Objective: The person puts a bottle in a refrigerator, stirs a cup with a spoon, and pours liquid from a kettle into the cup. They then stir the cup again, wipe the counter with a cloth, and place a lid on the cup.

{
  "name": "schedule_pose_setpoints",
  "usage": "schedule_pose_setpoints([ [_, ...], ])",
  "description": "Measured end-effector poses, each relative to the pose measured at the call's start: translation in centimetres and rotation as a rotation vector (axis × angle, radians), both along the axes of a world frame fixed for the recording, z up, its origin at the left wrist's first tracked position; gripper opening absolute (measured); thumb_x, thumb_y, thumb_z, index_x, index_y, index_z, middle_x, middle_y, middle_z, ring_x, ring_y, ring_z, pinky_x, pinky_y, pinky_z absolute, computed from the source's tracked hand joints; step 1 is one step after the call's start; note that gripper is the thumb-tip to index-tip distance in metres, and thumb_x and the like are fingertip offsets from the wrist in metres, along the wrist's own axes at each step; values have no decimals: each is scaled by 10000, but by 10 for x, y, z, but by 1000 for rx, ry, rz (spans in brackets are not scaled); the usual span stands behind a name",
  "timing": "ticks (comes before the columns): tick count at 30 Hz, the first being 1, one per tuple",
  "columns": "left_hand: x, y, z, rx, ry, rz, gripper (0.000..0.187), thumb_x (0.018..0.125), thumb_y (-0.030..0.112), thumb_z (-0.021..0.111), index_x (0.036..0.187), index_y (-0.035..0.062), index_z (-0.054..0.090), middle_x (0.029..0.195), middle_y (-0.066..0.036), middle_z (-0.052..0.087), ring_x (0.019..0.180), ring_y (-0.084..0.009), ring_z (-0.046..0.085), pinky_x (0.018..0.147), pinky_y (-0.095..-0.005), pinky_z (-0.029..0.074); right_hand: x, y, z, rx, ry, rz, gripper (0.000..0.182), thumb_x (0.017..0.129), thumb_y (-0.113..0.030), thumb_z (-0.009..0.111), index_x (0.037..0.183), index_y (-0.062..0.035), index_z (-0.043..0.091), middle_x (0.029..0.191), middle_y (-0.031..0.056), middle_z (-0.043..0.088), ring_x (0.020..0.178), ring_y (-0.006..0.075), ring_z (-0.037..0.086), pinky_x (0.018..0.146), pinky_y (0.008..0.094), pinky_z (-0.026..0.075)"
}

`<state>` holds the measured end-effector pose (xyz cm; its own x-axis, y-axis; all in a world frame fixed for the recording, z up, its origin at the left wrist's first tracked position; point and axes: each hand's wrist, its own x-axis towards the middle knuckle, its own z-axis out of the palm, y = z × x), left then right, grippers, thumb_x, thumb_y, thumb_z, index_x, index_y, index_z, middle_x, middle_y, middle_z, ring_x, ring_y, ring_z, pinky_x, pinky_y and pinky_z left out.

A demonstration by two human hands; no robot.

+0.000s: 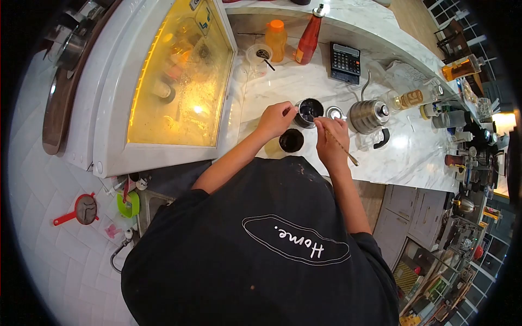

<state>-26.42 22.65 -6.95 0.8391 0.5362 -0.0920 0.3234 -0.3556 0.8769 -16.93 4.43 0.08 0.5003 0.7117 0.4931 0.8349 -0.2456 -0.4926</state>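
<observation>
l hand [276,119] grips steel cup [308,112]; r hand [331,142] pinches long spoon [341,145], tip at cup; dark liquid in, stirring underway.

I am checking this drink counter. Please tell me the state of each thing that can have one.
left hand: fingers grip the metal cup's rim
right hand: fingers hold a thin stick
metal cup: upright, dark liquid inside
dark cup: upright, open
gooseneck kettle: upright, lid on
red sauce bottle: upright, capped
display cabinet: lit
</observation>
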Motion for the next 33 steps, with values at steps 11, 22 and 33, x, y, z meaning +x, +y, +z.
schedule_pose_setpoints([
  [11, 1, -1, -4, -14, -21, 13, 340, 1024, 318, 616, 941, -4, 684, 798, -150, 699, 724, -250, 651, 717, -370, 507, 2, -9, -3, -29, 47, -51, 132, 1027, -130, 598, 1028, -70, 715, 1004, 71, 757, 963, 262, 700, 1021, 455, 435],
  [22, 1, -4, -12, -92, -118, 68, 333, 1009, 327, 638, 930, 6, 678, 723, -126, 651, 647, -214, 591, 652, -358, 480, 3, -14, -1, -17, 85, -68, 118, 1018, -122, 602, 1024, -87, 715, 990, 58, 753, 944, 268, 698, 1046, 496, 408],
  [33, -3, -3, -14, -157, -129, 60, 317, 1012, 324, 652, 1031, 10, 691, 835, -125, 708, 748, -212, 644, 740, -342, 521, 9, -22, -12, 1, 41, -135, 120, 1025, -120, 602, 1033, -68, 710, 976, 61, 747, 926, 271, 692, 1043, 490, 408],
])
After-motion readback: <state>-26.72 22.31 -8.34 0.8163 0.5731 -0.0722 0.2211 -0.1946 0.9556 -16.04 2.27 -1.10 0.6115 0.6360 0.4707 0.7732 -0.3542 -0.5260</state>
